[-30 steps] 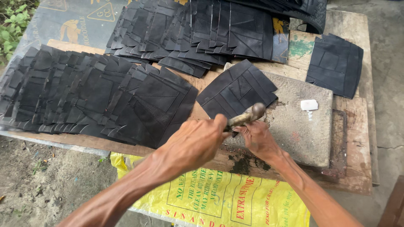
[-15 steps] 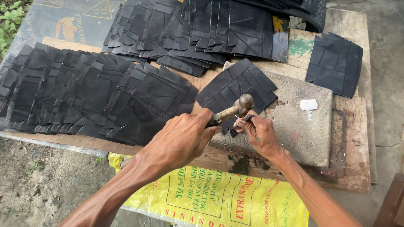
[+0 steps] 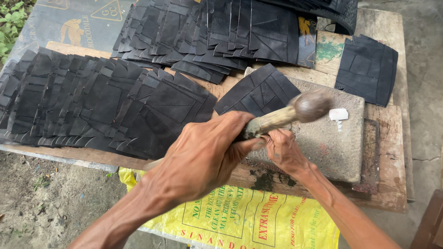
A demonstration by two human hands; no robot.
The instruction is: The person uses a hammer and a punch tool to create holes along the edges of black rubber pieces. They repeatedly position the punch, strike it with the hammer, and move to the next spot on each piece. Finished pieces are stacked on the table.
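Gripping a wooden-handled hammer with a rounded, blurred metal head (image 3: 310, 105), the left hand (image 3: 203, 157) was wrapped tight around the handle, with the head up in the air over the grey rectangular stone slab (image 3: 323, 138). The right hand (image 3: 282, 150) sat just below the handle at the slab's near edge, fingers curled down onto something. Honestly couldn't tell what it was pinching, since the left hand and the handle covered most of it.

Right behind the hammer, a black stitched leather-like panel (image 3: 258, 90) lay tilted, partly on the slab's far corner. A small white chalky lump (image 3: 338, 114) sat on the slab to the right of the hammer head, clear of both hands.

The rest of the rough wooden worktop (image 3: 392, 184) was pretty crowded. A long overlapping row of black cut panels (image 3: 92, 106) fanned across the left side, its nearest edge just beside the left wrist. A second fanned batch of black panels (image 3: 221, 32) ran along the back, and a separate small stack of black squares (image 3: 367, 69) lay at the far right, well apart from the hands. A patch of green paint (image 3: 330, 50) showed on the boards between those two.

No bins or trays up there; the only sack in sight was a yellow printed woven plastic bag (image 3: 244, 221) hanging below the worktop's front edge under the arms, and its contents weren't visible. Bare dirt ground (image 3: 46, 198) lay off to the left.
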